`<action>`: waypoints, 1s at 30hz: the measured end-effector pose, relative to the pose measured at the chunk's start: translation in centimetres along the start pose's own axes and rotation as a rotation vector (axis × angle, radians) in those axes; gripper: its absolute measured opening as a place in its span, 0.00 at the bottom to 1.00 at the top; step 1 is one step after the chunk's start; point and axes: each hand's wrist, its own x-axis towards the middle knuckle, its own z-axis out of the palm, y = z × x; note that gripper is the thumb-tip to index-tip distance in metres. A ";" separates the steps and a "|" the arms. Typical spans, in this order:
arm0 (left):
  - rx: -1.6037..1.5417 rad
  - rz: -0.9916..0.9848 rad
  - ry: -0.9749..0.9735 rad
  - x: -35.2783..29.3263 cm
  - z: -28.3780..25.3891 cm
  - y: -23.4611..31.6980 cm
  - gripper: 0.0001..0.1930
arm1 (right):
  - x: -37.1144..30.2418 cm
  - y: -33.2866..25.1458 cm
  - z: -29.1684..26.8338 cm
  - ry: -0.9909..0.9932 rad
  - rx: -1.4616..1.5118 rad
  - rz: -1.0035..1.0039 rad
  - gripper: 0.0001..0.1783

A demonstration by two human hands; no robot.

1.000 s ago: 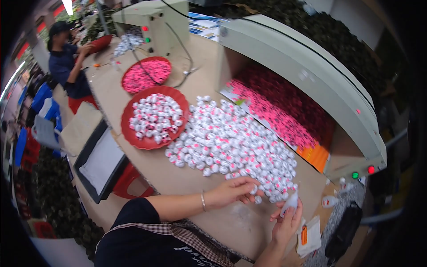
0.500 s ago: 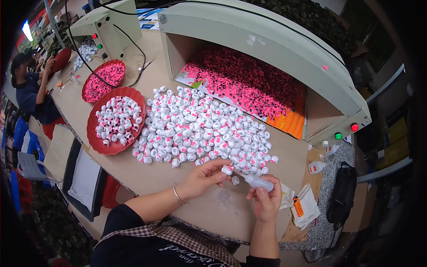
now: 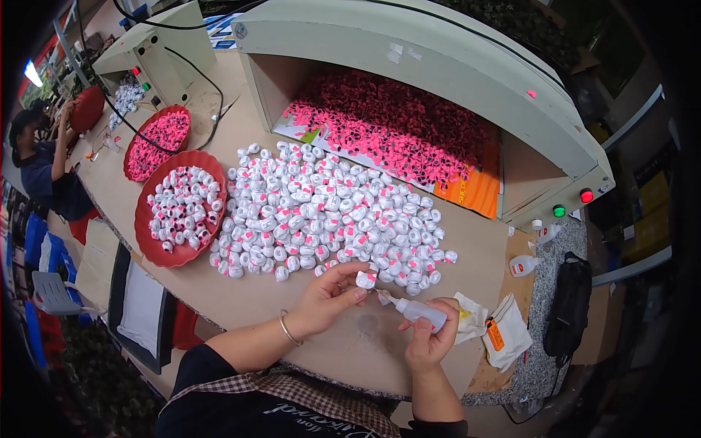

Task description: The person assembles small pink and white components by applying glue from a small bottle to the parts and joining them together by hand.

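Note:
Between the fingertips of my left hand (image 3: 328,296) is a small white rounded figurine (image 3: 366,279) with a pink bow-like patch. My right hand (image 3: 432,342) grips a translucent squeeze bottle (image 3: 425,314), tilted so its thin nozzle points left at the figurine. The nozzle tip lies just below and right of the figurine; whether they touch I cannot tell. Just beyond both hands spreads a large pile of similar white figurines (image 3: 307,212), many with pink patches.
A scalloped red bowl (image 3: 146,244) holds more figurines; another red bowl (image 3: 129,169) holds pink pieces. A pale open-fronted machine (image 3: 409,55) covers many pink pieces (image 3: 387,131). At right are a white bottle (image 3: 523,266), cloth pouches (image 3: 509,334) and a black bag (image 3: 566,310). Someone (image 3: 47,175) works far left.
The bottle's nozzle has dropped slightly below the figurine, and the figurine has turned a little in my left fingers. The whole view has shifted slightly.

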 end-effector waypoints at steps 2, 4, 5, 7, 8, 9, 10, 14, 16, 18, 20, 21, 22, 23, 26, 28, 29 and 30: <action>-0.002 -0.016 0.021 0.0 0.1 0.2 0.20 | 0.1 0.1 0.1 0.003 -0.002 0.001 0.15; -0.004 -0.018 0.027 0.0 0.2 0.3 0.19 | 0.1 0.1 0.1 0.006 -0.004 0.000 0.15; -0.005 -0.017 0.032 0.1 0.2 0.3 0.19 | 0.1 0.2 0.1 0.005 -0.011 0.004 0.15; -0.010 -0.013 0.018 0.0 0.1 0.2 0.19 | 0.1 0.2 0.1 0.006 -0.019 0.009 0.15; -0.015 -0.007 0.004 0.0 0.1 0.2 0.19 | 0.1 0.2 0.1 0.003 -0.017 0.016 0.15; -0.016 -0.009 0.003 0.0 0.1 0.2 0.19 | 0.1 0.2 0.1 0.001 -0.015 0.022 0.15; -0.028 -0.012 0.007 0.0 0.2 0.2 0.19 | 0.2 0.3 0.1 0.003 -0.016 0.022 0.15; -0.044 -0.020 0.003 0.1 0.0 -0.1 0.19 | 0.3 0.4 0.2 0.040 0.006 -0.011 0.13; -0.042 -0.018 0.006 0.0 0.1 0.1 0.19 | 0.3 0.4 0.3 0.046 0.017 -0.014 0.13; -0.041 -0.015 0.011 -0.1 0.1 0.1 0.19 | 0.3 0.3 0.3 0.037 0.027 -0.005 0.13; -0.023 -0.028 0.010 0.0 0.1 0.2 0.18 | 0.2 0.4 0.3 0.043 0.018 -0.010 0.13; -0.023 -0.026 0.009 0.0 0.1 0.1 0.18 | 0.2 0.4 0.3 0.048 0.010 -0.014 0.13; -0.043 -0.030 0.021 0.0 0.1 0.0 0.18 | 0.2 0.4 0.3 0.048 0.009 -0.016 0.13; -0.062 -0.035 0.033 -0.1 0.2 -0.1 0.18 | 0.2 0.4 0.3 0.052 0.015 -0.019 0.13; -0.066 -0.046 0.026 -0.1 0.0 -0.3 0.18 | 0.2 0.4 0.3 0.033 -0.015 -0.019 0.13; -0.063 -0.044 0.035 -0.1 0.1 -0.2 0.18 | 0.2 0.3 0.4 0.010 -0.050 -0.014 0.14; -0.061 -0.045 0.045 -0.1 0.2 -0.1 0.18 | 0.3 0.3 0.4 0.007 -0.047 -0.012 0.14; -0.061 -0.044 0.045 0.0 0.2 -0.1 0.18 | 0.3 0.4 0.4 0.004 -0.043 -0.010 0.14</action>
